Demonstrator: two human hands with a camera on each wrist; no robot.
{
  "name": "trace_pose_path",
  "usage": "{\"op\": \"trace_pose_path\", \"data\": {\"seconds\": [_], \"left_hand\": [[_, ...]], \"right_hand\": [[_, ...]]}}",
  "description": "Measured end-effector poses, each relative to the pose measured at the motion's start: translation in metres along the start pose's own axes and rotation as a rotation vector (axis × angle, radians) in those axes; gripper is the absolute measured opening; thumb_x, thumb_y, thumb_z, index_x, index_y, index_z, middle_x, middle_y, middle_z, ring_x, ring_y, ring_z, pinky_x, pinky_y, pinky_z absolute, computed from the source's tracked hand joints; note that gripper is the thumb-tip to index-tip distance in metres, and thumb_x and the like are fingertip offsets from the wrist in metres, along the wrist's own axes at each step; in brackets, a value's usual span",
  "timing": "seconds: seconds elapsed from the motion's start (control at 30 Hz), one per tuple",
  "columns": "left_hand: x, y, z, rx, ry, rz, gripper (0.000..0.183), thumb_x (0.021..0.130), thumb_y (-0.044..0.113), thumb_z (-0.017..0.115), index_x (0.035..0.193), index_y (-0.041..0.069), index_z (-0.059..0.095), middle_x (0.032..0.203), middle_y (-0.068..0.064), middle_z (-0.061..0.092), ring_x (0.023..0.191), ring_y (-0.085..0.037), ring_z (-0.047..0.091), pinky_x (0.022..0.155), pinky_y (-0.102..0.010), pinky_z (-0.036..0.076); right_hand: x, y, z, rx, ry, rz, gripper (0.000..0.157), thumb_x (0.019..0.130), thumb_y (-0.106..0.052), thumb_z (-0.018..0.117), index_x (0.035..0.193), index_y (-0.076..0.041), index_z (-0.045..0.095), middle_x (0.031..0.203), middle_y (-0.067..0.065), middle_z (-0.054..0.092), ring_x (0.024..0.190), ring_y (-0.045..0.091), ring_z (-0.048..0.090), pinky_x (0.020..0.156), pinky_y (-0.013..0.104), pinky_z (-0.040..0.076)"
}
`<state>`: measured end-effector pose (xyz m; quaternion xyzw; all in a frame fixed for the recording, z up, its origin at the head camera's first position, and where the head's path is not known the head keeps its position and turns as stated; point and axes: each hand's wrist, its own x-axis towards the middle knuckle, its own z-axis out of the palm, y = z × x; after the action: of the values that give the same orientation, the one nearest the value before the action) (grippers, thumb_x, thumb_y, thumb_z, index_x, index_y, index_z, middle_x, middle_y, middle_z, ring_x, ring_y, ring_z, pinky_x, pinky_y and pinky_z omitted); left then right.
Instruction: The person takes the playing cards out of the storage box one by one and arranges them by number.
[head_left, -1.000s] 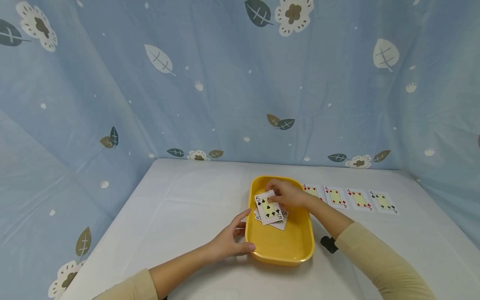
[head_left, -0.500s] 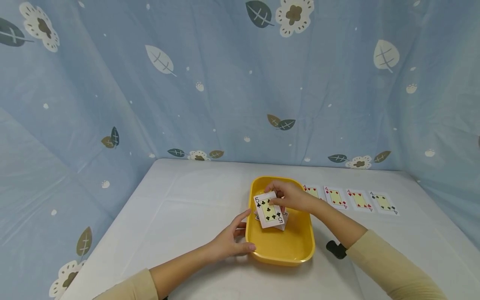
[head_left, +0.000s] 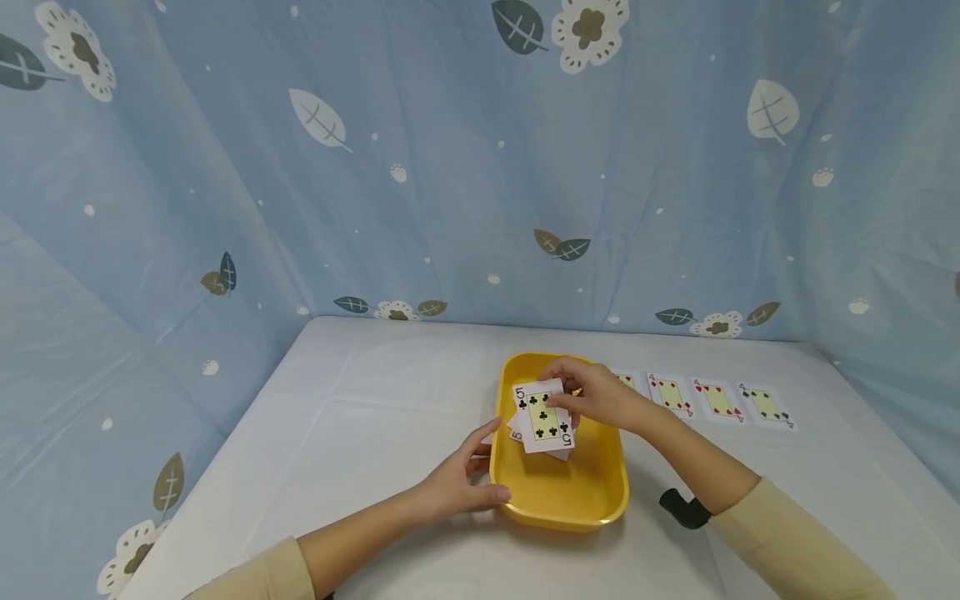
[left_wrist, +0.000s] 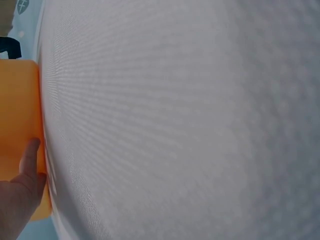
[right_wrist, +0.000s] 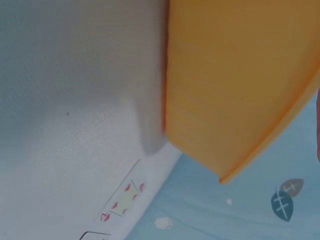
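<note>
My right hand [head_left: 600,396] pinches a five of clubs playing card [head_left: 543,421] between thumb and fingers. The card is face up, inside a yellow tray [head_left: 558,493]. Beneath it, partly covered, lie other cards [head_left: 516,427]; a "5" shows on one corner. My left hand [head_left: 453,485] rests against the tray's left side, thumb by the near corner and index fingertip at the rim. In the left wrist view, the fingers [left_wrist: 30,159] lie along the outer wall of the tray [left_wrist: 15,110]. The right wrist view shows the tray's outer wall [right_wrist: 240,75], with the held card out of sight.
Right of the tray, a row of face-up fours lies on the white tablecloth [head_left: 360,417], including a four of diamonds [head_left: 670,394], a four of hearts [head_left: 717,400] and a black four [head_left: 765,405]. A blue patterned curtain [head_left: 450,167] hangs behind. A black object [head_left: 684,508] sits by the right wrist.
My right hand has shifted slightly right, and the five of clubs has moved and turned a little with it over the other cards. The left hand and tray stay in place.
</note>
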<state>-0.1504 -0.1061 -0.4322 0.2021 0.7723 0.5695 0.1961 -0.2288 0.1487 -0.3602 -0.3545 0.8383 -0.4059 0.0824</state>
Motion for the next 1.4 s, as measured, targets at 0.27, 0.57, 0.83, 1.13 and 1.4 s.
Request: {"op": "trace_pose_path", "data": {"seconds": [0.27, 0.57, 0.83, 1.13, 1.4], "left_hand": [[0.002, -0.001, -0.001, 0.023, 0.01, -0.002, 0.089, 0.078, 0.032, 0.071, 0.145, 0.026, 0.013, 0.131, -0.016, 0.04, 0.122, -0.033, 0.043, 0.098, -0.046, 0.039], [0.002, -0.002, 0.001, 0.021, 0.014, -0.009, 0.09, 0.077, 0.033, 0.072, 0.145, 0.026, 0.014, 0.131, -0.016, 0.04, 0.123, -0.033, 0.043, 0.098, -0.047, 0.039], [0.001, 0.001, -0.001, 0.01, 0.016, -0.031, 0.09, 0.077, 0.031, 0.072, 0.145, 0.029, 0.014, 0.132, -0.015, 0.04, 0.124, -0.033, 0.041, 0.098, -0.047, 0.039], [0.0, 0.002, 0.0, 0.023, 0.023, -0.042, 0.091, 0.076, 0.032, 0.073, 0.145, 0.029, 0.014, 0.132, -0.014, 0.04, 0.124, -0.033, 0.042, 0.099, -0.048, 0.038], [0.001, -0.001, 0.0, 0.032, 0.028, -0.041, 0.09, 0.076, 0.032, 0.073, 0.145, 0.03, 0.014, 0.132, -0.014, 0.04, 0.124, -0.033, 0.042, 0.098, -0.048, 0.038]], "right_hand": [[-0.016, -0.009, -0.006, 0.009, 0.098, -0.021, 0.031, 0.084, -0.013, 0.063, 0.112, -0.008, 0.051, 0.077, 0.008, 0.06, 0.054, 0.014, 0.058, 0.048, 0.027, 0.052], [-0.035, -0.01, -0.015, 0.014, 0.156, -0.01, 0.033, 0.082, -0.015, 0.066, 0.111, -0.008, 0.053, 0.079, 0.011, 0.062, 0.056, 0.011, 0.058, 0.048, 0.028, 0.052], [-0.056, -0.017, -0.025, 0.0, 0.211, -0.062, 0.033, 0.081, -0.008, 0.066, 0.111, -0.006, 0.052, 0.08, 0.007, 0.064, 0.052, 0.01, 0.058, 0.046, 0.028, 0.051], [-0.08, -0.012, -0.042, -0.062, 0.284, -0.013, 0.031, 0.082, -0.006, 0.065, 0.11, -0.008, 0.053, 0.084, 0.008, 0.066, 0.058, 0.011, 0.061, 0.046, 0.028, 0.051], [-0.1, -0.002, -0.056, -0.153, 0.357, 0.047, 0.032, 0.08, -0.007, 0.067, 0.109, -0.007, 0.053, 0.085, 0.009, 0.066, 0.061, 0.01, 0.061, 0.047, 0.026, 0.051]]}}
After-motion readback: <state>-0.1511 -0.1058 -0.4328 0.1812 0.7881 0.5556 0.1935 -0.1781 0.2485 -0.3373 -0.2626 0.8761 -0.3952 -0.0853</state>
